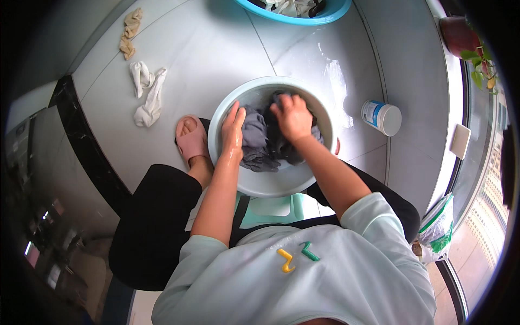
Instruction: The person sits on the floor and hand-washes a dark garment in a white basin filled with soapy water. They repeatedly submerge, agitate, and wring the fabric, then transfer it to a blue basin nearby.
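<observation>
A pale round plastic basin (280,191) sits between my legs with wet clothes in it. Grey cloth (254,130) lies heaped on the left side, and black cloth (280,142) on the right. My left hand (232,132) is wet and stands on edge against the grey cloth, fingers extended, near the basin's left wall. My right hand (293,118) is slightly blurred and bent over the black cloth, its fingers curled into it. The cloth hides some of the right fingertips.
White socks (150,97) and beige socks (131,32) lie on the tiles at left. A blue basin (300,19) of laundry stands ahead. A lidded tub (382,118) is at right, beside a wet patch (338,89). A mint-green stool (268,217) shows below the basin.
</observation>
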A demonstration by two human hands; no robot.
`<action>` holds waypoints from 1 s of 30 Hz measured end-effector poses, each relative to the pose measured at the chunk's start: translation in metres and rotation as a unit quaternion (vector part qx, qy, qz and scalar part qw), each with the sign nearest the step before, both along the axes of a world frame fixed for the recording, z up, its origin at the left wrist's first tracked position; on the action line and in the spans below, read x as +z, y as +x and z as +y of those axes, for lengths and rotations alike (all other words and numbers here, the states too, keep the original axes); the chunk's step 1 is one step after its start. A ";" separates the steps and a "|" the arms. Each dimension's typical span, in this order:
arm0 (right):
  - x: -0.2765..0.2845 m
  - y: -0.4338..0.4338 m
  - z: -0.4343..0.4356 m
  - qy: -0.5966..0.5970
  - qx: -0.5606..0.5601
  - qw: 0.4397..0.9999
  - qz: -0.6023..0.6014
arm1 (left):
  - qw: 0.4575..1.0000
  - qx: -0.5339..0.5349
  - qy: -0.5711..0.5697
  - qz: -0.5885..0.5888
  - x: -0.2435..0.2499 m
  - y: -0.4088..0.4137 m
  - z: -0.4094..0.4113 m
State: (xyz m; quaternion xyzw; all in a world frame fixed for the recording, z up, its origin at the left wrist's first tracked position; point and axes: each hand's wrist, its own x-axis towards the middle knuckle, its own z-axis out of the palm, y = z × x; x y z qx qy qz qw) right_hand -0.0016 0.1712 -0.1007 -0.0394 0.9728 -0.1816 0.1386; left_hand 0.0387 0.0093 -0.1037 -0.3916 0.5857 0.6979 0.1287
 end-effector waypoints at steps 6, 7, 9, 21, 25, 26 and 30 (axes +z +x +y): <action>-0.026 0.001 -0.020 0.143 0.267 0.942 -0.144 | 0.910 -0.247 -0.330 0.044 -0.034 0.037 0.028; -0.020 -0.011 -0.023 0.134 0.277 0.943 -0.124 | 0.947 -0.211 -0.241 0.015 -0.028 0.030 0.031; -0.023 -0.022 -0.034 0.113 0.176 0.965 -0.161 | 0.996 -0.041 0.073 0.008 -0.016 0.013 0.021; 0.079 0.090 -0.068 -0.241 0.180 0.949 0.097 | 0.931 0.040 0.358 0.060 -0.014 0.030 -0.006; 0.059 0.056 -0.057 -0.195 0.173 0.962 0.082 | 0.831 0.053 0.471 0.290 -0.123 0.063 0.004; 0.050 0.046 -0.052 -0.141 0.143 0.978 0.054 | 0.823 0.060 0.528 0.201 -0.103 0.052 0.001; 0.016 -0.022 -0.010 -0.022 -0.052 0.998 -0.017 | 0.912 0.174 0.357 -0.106 -0.014 0.027 0.025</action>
